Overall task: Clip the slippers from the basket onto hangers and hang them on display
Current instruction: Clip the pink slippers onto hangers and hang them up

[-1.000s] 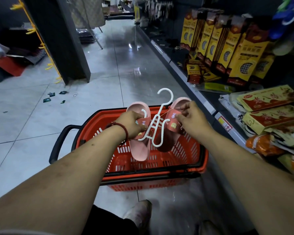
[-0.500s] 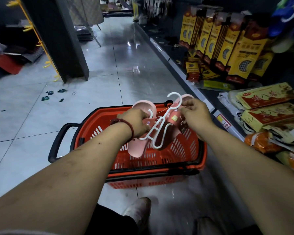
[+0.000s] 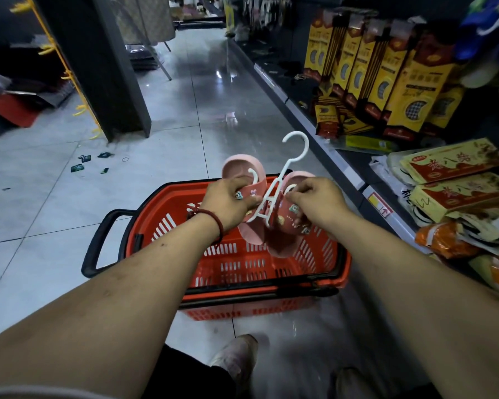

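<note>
I hold a pair of pink slippers and a white plastic hanger (image 3: pixel 293 156) above the red basket (image 3: pixel 242 266). My left hand (image 3: pixel 228 204) grips the left slipper (image 3: pixel 244 172) by its strap, where the hanger's left hook sits. My right hand (image 3: pixel 317 203) pinches the strap of the right slipper (image 3: pixel 288 226) against the hanger's other hook. The hanger's big top hook points up and to the right. The slippers' lower ends hang down into the basket's opening. The basket's inside shows no other slippers from here.
The basket stands on a glossy tiled aisle floor, its black handle (image 3: pixel 98 243) at the left. A low shelf (image 3: pixel 357 174) runs along the right with yellow packaged goods (image 3: pixel 409 90). A dark pillar (image 3: pixel 104 67) stands back left. My shoes (image 3: pixel 236 358) are just behind the basket.
Both hands and the slipper pair shifted slightly right and lower in view, over the basket. The hanger tilted further right, and my right hand closed in on the right slipper's strap.
</note>
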